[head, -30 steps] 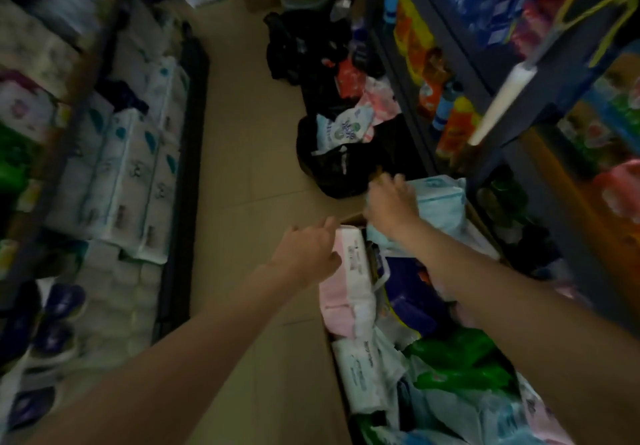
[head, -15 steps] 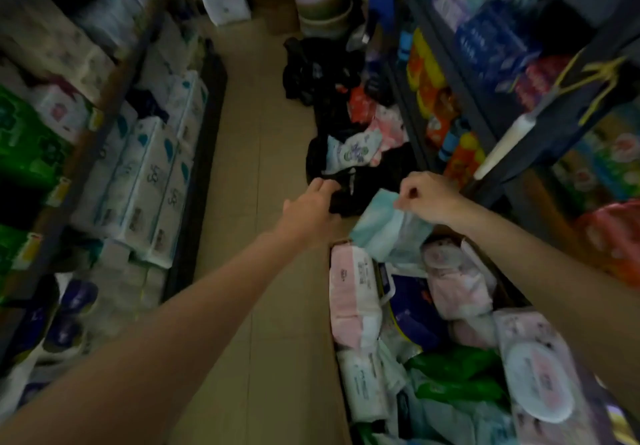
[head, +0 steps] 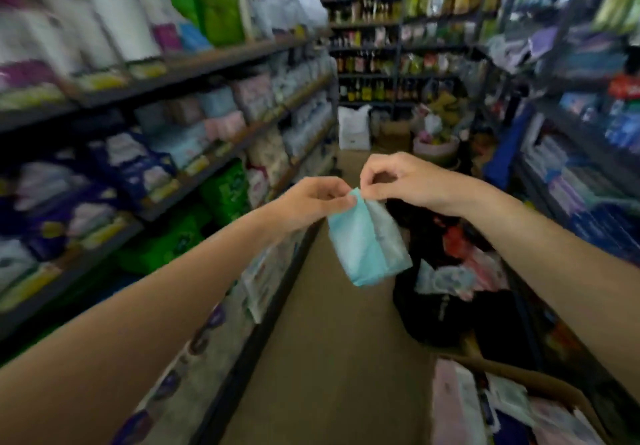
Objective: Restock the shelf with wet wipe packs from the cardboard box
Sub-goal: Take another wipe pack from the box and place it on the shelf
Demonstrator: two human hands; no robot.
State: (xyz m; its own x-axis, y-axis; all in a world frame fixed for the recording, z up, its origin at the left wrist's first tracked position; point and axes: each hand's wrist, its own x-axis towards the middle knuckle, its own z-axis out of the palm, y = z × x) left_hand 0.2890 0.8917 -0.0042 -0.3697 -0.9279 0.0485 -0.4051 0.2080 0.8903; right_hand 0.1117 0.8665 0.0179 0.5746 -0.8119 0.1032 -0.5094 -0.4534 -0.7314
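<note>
A light blue wet wipe pack [head: 367, 240] hangs in the air over the aisle, held by its top edge. My left hand [head: 308, 202] pinches that edge from the left and my right hand [head: 401, 181] pinches it from the right. The cardboard box [head: 540, 385] sits at the bottom right, with pink and white wipe packs [head: 453, 406] inside. The shelf [head: 214, 160] on the left carries rows of blue, pink and green packs.
Black bags [head: 446, 309] with loose packs lie on the floor by the right shelving [head: 588, 153]. A white sack [head: 353, 129] and a pink tub [head: 436, 146] stand at the aisle's far end. The tan floor [head: 329, 358] runs between the shelves.
My right hand lifted the blue pack out of the box and up over the aisle. My left hand came up and took the pack's top edge too. The view tilted upward.
</note>
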